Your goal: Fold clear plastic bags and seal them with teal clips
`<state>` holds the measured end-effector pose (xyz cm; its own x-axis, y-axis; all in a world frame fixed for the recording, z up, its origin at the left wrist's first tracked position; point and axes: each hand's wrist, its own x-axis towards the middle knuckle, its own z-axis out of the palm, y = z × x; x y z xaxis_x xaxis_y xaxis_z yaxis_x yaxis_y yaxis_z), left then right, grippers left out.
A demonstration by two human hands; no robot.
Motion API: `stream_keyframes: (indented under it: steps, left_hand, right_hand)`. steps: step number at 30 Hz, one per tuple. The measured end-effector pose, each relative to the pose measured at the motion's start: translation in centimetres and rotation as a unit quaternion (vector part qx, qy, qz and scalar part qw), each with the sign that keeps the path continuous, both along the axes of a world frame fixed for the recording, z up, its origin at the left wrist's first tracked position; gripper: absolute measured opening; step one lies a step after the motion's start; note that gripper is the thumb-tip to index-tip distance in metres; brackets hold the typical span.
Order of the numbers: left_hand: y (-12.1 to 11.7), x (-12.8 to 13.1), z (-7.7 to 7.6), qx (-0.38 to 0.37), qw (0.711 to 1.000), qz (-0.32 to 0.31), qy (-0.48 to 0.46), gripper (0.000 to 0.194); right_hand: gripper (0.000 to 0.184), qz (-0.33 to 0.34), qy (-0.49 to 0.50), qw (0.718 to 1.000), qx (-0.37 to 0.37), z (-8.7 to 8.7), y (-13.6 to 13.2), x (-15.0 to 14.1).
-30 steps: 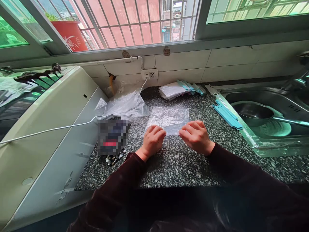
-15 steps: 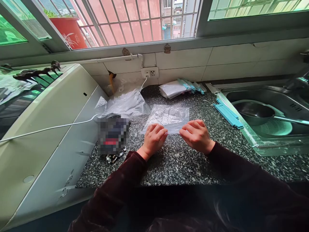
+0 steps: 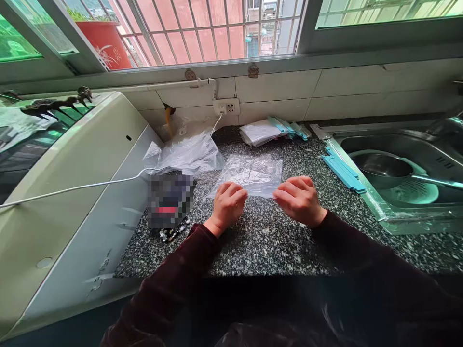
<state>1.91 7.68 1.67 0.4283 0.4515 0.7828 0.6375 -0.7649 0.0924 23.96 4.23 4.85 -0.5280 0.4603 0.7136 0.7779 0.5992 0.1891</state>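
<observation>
A clear plastic bag [image 3: 253, 168] lies flat on the speckled stone counter [image 3: 260, 241], its near edge between my two hands. My left hand [image 3: 228, 202] has its fingers curled closed on that edge, towards the bag's left side. At the near right corner, my right hand [image 3: 300, 198] pinches the plastic between thumb and fingers. The fingertips of both hands are partly hidden by the knuckles.
Behind the bag rests a stack of clear sleeves [image 3: 262, 131] with blue strips. More blue strips [image 3: 343, 169] lie beside the sink [image 3: 394, 140], which holds a pan [image 3: 381, 165]. Crumpled plastic [image 3: 191, 152], a white cable [image 3: 108, 185] and a blurred-out dark object [image 3: 170, 200] are leftward.
My right hand has moved slightly right, and my left hand slightly left, so the gap between them is wider. The bag still lies on the counter.
</observation>
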Motion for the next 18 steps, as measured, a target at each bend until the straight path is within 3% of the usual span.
stream_keyframes:
  steps: [18]
  left_hand:
    - [0.4,-0.7,0.1,-0.006,1.000,0.013,-0.009,0.011]
  right_hand:
    - [0.013,0.002,0.029,0.999,-0.035,-0.2,0.7,1.2]
